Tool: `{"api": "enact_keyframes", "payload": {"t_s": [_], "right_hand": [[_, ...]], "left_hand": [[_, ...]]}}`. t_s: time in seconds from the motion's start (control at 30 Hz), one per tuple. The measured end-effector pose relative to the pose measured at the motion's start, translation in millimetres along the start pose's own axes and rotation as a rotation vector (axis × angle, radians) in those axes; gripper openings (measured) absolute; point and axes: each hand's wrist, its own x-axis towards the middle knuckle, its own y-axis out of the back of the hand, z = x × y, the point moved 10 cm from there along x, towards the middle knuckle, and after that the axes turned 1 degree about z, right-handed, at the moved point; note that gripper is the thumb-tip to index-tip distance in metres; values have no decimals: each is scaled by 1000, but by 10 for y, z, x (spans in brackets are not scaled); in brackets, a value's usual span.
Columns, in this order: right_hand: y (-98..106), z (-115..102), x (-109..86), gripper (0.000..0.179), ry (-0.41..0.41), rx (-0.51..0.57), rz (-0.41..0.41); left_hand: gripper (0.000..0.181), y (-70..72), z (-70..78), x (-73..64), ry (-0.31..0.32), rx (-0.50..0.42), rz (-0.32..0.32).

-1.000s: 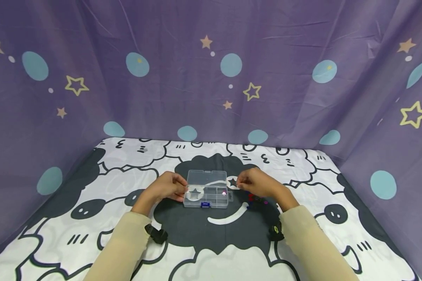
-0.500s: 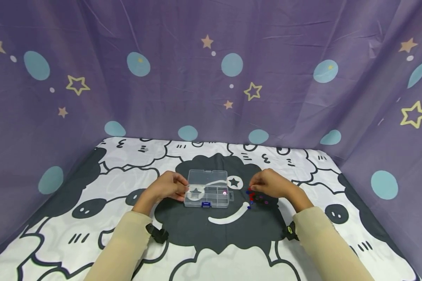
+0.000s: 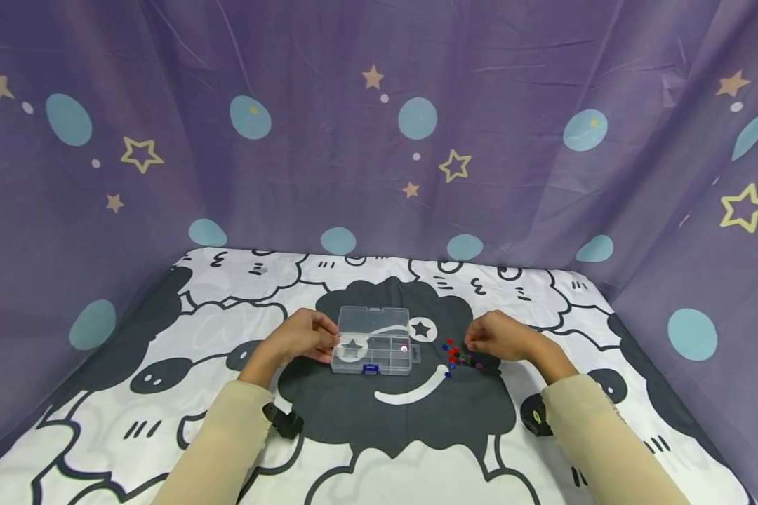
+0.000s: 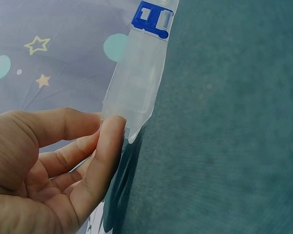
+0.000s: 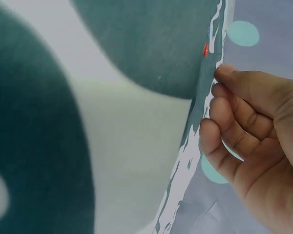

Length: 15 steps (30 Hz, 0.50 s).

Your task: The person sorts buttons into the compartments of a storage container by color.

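Note:
A clear plastic compartment box [image 3: 391,369] stands on the cloth with its lid [image 3: 373,319] raised at the back. Its blue latch [image 3: 370,369] faces front. A small pinkish piece [image 3: 404,348] lies in a right-hand compartment. At the box's left end my left hand [image 3: 303,335] pinches the edge; the left wrist view shows thumb and finger on the box [image 4: 136,83]. Right of the box lie several small red, blue, green and purple pieces [image 3: 453,354], too small to identify. My right hand [image 3: 502,337] hovers beside them, fingers loosely curled, nothing visible between the fingertips.
The cloth [image 3: 404,428] carries a cartoon sheep print and covers the table. A purple curtain [image 3: 328,154] with stars and blue dots hangs behind and at both sides. Dark devices are strapped at the left wrist [image 3: 283,419] and right wrist [image 3: 535,415].
My right hand has moved right, from beside the box's lid to the right side of the small pieces, uncovering them. The left hand and the box have stayed put.

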Motion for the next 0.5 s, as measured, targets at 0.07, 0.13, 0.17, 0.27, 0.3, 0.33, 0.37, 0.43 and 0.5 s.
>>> {"api": "enact_keyframes", "payload": {"t_s": [0.07,0.13,0.17,0.27,0.3,0.33,0.37,0.43,0.5], "right_hand": [[-18,33,-6,6,-16,23,-15],[-42,59,-10,6,-30,46,-33],[-54,66,-10,6,-34,57,-41],[-80,76,-4,7,-39,65,-60],[-88,80,-2,8,-42,64,-66],[-95,84,0,8,-46,61,-72],[-102,89,2,9,-50,59,-78],[-113,99,4,9,-62,53,-90],[-116,98,3,10,-66,46,-97]], "left_hand": [[22,-3,2,-1,2,0,-1],[22,-5,7,-3,-1,-1,-2],[22,-6,11,-4,-3,0,-3],[22,-4,15,-5,-5,3,-2],[22,-4,17,-6,-5,5,-1],[22,-2,16,-6,-3,7,-1],[22,-1,15,-6,-1,9,0],[21,-1,12,-5,4,10,1],[21,-2,12,-3,8,9,1]]}}
